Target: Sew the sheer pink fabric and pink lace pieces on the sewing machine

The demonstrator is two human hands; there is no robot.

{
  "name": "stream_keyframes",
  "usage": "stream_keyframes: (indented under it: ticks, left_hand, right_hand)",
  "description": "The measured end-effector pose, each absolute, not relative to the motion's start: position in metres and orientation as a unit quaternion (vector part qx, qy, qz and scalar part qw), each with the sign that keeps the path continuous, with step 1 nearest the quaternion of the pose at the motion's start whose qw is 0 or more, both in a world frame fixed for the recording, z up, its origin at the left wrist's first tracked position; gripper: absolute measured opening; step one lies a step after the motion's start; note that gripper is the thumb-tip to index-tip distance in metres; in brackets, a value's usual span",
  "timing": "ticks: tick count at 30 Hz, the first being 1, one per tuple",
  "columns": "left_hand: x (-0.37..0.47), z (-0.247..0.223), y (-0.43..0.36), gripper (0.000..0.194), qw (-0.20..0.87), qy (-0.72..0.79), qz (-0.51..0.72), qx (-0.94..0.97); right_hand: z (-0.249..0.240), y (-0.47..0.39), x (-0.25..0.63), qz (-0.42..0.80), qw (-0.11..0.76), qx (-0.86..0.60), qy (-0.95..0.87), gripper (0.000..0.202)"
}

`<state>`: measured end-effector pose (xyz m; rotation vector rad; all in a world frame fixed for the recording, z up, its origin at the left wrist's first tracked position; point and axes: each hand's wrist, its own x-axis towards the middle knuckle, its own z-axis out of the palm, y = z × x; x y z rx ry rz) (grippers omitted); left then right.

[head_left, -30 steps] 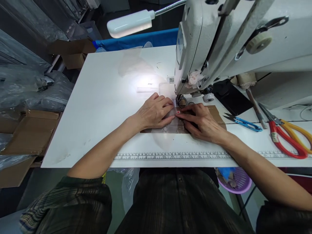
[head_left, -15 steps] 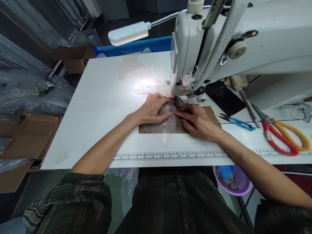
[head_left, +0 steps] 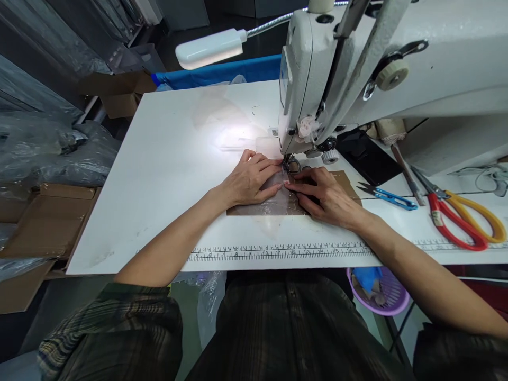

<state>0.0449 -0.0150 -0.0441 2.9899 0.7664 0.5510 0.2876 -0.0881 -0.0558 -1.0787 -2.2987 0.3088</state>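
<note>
A piece of sheer whitish fabric (head_left: 277,203) lies over a brown sheet (head_left: 343,185) at the sewing machine's presser foot (head_left: 286,161). My left hand (head_left: 254,179) rests flat on the fabric, its fingers stretched toward the foot and its thumb apart from them. From the right, my right hand (head_left: 323,194) lies over the brown sheet, fingers and thumb extended and spread. Its index fingertip touches the fabric's edge beside a tiny reddish-white mark (head_left: 286,182), close to my left thumb. The needle's tip is too small to make out.
The sewing machine head (head_left: 305,79) rises just behind my hands. Blue thread snips (head_left: 391,198), red-and-yellow scissors (head_left: 456,217) and a black phone-like slab (head_left: 369,156) lie at right. A printed ruler (head_left: 278,253) runs along the front edge. A lamp (head_left: 210,48) hangs at upper left.
The tiny mark now shows farther right and nearer me, at my right index fingertip. Both hands stay almost in place, and the whole view has shifted slightly.
</note>
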Motion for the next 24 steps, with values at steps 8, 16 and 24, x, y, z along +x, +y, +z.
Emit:
stream_keyframes:
  ticks: [8,16,24]
  left_hand:
    - [0.0448,-0.0425,-0.0128,0.040,-0.020,0.251,0.166,0.953]
    - [0.0454,-0.0374,-0.0110,0.039,0.009,0.252,0.148,0.956]
    - [0.0462,-0.0372,-0.0110,0.041,0.024,0.260,0.140,0.955]
  right_hand:
    - [-0.0551,-0.0886,0.2860,0.111,0.266,-0.422,-0.860,0.039]
    - [-0.0551,-0.0896,0.2846,0.110,0.253,-0.436,-0.857,0.040]
    - [-0.0527,-0.0916,0.2849,0.110,0.239,-0.444,-0.856,0.044]
